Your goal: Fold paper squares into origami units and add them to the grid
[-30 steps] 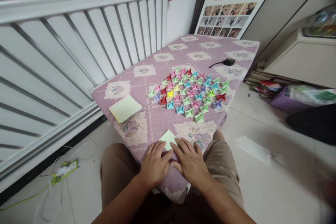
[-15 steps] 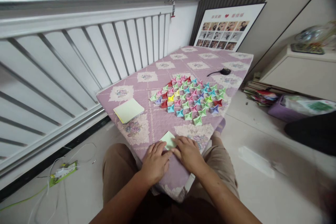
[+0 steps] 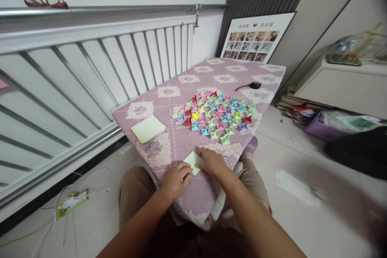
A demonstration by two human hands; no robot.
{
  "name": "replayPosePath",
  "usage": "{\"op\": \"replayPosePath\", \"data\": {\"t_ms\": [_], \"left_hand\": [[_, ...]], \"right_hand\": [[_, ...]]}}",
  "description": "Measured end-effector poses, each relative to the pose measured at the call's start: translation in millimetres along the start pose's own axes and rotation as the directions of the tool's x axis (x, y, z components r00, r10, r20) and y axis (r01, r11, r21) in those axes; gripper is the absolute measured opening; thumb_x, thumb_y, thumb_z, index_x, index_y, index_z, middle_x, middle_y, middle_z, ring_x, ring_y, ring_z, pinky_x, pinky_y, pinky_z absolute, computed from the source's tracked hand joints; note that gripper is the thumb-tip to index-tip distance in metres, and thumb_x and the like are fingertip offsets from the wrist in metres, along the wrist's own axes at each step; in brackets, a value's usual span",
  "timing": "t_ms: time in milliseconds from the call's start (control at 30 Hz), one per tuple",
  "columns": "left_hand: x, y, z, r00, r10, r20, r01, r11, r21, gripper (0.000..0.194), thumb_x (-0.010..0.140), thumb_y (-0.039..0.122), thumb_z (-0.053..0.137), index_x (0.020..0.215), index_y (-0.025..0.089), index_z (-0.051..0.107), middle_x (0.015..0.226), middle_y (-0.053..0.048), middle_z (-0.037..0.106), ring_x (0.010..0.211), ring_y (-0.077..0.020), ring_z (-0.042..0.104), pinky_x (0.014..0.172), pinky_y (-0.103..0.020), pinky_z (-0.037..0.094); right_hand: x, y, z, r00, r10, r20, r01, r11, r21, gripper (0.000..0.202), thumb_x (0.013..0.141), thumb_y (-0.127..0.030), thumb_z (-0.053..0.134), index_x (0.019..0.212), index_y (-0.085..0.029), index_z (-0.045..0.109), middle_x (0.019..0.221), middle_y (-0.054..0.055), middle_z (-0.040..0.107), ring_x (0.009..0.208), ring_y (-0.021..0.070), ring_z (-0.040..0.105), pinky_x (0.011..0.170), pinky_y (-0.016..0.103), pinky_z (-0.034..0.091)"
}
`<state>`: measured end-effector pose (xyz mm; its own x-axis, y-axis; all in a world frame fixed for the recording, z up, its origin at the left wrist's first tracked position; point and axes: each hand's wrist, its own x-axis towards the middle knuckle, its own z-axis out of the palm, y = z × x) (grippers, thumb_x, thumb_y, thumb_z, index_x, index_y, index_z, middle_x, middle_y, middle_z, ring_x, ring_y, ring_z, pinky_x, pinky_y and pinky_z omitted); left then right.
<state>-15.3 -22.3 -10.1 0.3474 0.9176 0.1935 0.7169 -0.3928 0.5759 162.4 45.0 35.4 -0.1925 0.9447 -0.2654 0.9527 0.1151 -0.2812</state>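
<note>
A small pale green square of origami paper lies near the table's close end, turned cornerwise with a crease down its middle. At its left corner, the curled fingers of my left hand hold the edge against the cloth. My right hand grips the right side between thumb and forefinger, covering that corner. Beyond my hands, several rows of small folded paper pieces in green, blue, red, pink, yellow and purple stand on the table. Left of them is a stack of pale square paper sheets.
A purple floral cloth covers the table. A black object with a cable lies toward its far right. The white radiator runs along the left side, with glasses on the pipe above. A power strip lies on the floor.
My right hand has shifted to the paper's upper right edge, its fingers more bent. The left fingers have drawn back to the left corner, uncovering more paper. The view has tilted slightly.
</note>
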Motion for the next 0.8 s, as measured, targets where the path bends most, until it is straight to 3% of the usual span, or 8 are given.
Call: {"op": "replayPosePath", "data": {"t_ms": [100, 200, 400, 800], "left_hand": [[21, -6, -2.1, 0.987, -0.147, -0.071, 0.145, 0.989, -0.038, 0.029, 0.082, 0.014, 0.052, 0.110, 0.020, 0.059, 0.108, -0.006, 0.061, 0.103, -0.0180, 0.054, 0.092, -0.032, 0.043], [41, -6, -9.8, 0.969, -0.245, 0.010, 0.244, 0.968, 0.053, 0.034, 0.079, 0.020, 0.058, 0.113, 0.018, 0.055, 0.108, -0.008, 0.059, 0.103, -0.0205, 0.055, 0.090, -0.033, 0.044], [69, 4, -23.3, 0.932, -0.262, 0.250, 0.196, 0.945, 0.261, 0.036, 0.074, 0.027, 0.066, 0.107, 0.017, 0.055, 0.111, -0.010, 0.059, 0.106, -0.0247, 0.055, 0.090, -0.034, 0.043], [87, -5, -22.5, 0.882, -0.296, 0.367, 0.205, 0.941, 0.268, 0.036, 0.066, 0.032, 0.072, 0.096, 0.019, 0.059, 0.096, -0.005, 0.066, 0.087, -0.0216, 0.063, 0.070, -0.026, 0.045]], "right_hand": [[1, 0, 0, 1.000, 0.005, 0.011, -0.005, 1.000, 0.003, 0.042, 0.065, -0.039, 0.073, 0.100, -0.022, 0.055, 0.107, 0.006, 0.063, 0.101, 0.0264, 0.055, 0.076, 0.034, 0.034], [0, 1, 2, 1.000, 0.001, 0.002, -0.001, 1.000, 0.008, 0.041, 0.067, -0.040, 0.072, 0.101, -0.023, 0.055, 0.108, 0.005, 0.063, 0.102, 0.0254, 0.055, 0.076, 0.034, 0.034], [0, 6, 6, 1.000, -0.015, -0.019, 0.016, 1.000, 0.024, 0.041, 0.067, -0.041, 0.072, 0.100, -0.024, 0.055, 0.106, 0.004, 0.063, 0.100, 0.0248, 0.055, 0.075, 0.033, 0.034], [0, 12, 9, 0.999, -0.037, -0.037, 0.039, 0.997, 0.071, 0.041, 0.066, -0.042, 0.073, 0.100, -0.024, 0.057, 0.103, 0.004, 0.062, 0.099, 0.0233, 0.054, 0.074, 0.031, 0.032]]}}
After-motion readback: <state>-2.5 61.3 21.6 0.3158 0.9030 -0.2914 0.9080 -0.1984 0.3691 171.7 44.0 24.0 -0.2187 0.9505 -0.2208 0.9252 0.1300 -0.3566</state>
